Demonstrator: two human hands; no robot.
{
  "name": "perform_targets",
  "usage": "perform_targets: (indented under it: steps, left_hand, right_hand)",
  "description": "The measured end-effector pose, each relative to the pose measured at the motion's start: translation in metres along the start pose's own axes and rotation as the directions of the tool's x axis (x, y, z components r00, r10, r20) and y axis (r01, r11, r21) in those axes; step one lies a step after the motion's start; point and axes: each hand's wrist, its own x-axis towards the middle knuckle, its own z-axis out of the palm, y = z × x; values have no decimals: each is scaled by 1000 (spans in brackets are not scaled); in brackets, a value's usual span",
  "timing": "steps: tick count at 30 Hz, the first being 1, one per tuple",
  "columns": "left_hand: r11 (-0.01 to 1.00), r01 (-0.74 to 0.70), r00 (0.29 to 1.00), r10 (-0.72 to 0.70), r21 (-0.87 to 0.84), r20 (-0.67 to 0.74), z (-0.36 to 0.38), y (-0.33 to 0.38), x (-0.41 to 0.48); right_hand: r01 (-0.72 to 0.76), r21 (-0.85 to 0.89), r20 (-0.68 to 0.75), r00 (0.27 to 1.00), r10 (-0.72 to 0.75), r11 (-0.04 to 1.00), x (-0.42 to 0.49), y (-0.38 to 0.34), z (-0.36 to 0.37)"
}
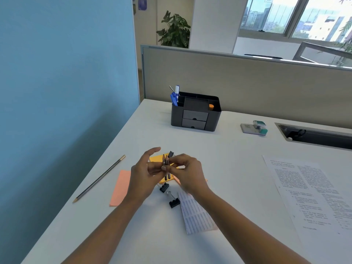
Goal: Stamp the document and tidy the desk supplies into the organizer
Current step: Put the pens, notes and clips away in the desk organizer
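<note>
Tidying is the step in hand: the left hand [144, 174] and right hand [188, 173] both pinch two short pencils [166, 165], held upright side by side above a yellow sticky pad [155, 159] (the left forefinger stands free). The black organizer [196, 119] sits at 12 o'clock from them, well apart. Next, I judge, one hand must carry the pair there and drop it into a pen slot. A long pencil [99, 179] lies at 9 o'clock, binder clips [164, 187] at 6, the stamp [255, 128] at 2, the document [308, 187] at 3.
</note>
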Motion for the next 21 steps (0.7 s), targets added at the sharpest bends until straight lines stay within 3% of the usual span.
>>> perform_targets:
  steps: [5,10,13,17,21]
  left_hand:
    - [999,-6,998,4,34,60,4,2,39]
    - [961,-37,992,2,273,129,14,2,97]
    - [847,-81,989,3,525,147,32,7,133]
    - [762,-133,984,24,634,178,59,9,178]
    - [582,-186,975,11,792,221,68,1,208]
  right_hand:
    - [-35,36,-34,999,37,999,35,-6,-19]
    - [-3,-8,-93,996,2,1000,88,-15,-44]
    - [11,-88,-152,988,-24,996,129,-22,-60]
    - [43,-171,-230,970,-82,984,186,-30,-80]
    - [61,-174,-315,942,-114,983,240,-29,-90]
